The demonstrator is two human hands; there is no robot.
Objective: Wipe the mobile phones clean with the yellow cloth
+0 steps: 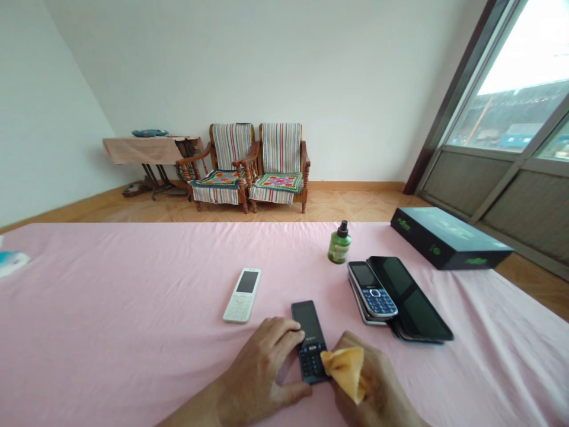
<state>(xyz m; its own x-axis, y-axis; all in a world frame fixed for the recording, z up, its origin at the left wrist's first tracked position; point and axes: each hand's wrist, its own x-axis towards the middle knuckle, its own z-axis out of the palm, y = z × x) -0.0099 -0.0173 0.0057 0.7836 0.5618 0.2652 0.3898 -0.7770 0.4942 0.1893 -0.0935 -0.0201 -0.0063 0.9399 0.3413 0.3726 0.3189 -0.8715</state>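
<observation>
A dark keypad phone [311, 323] lies face up on the pink cloth. My left hand [267, 367] steadies it from the left, fingertips on its left edge and thumb by its lower end. In my right hand [377, 379] is a bunched yellow cloth [347, 367], gripped so that its tip touches the phone's lower right edge beside the keys. To the left, apart from both hands, lies a white keypad phone [242, 296]. A blue keypad phone [376, 293] rests on another device at the right, against a stack of black tablets [413, 296].
Behind the phones stands a green bottle [339, 246] with a black cap. A black box [444, 237] sits at the table's right far corner. A pink cloth [111, 326] covers the table. Two wooden armchairs [279, 157] and a draped sewing table [142, 151] stand by the wall.
</observation>
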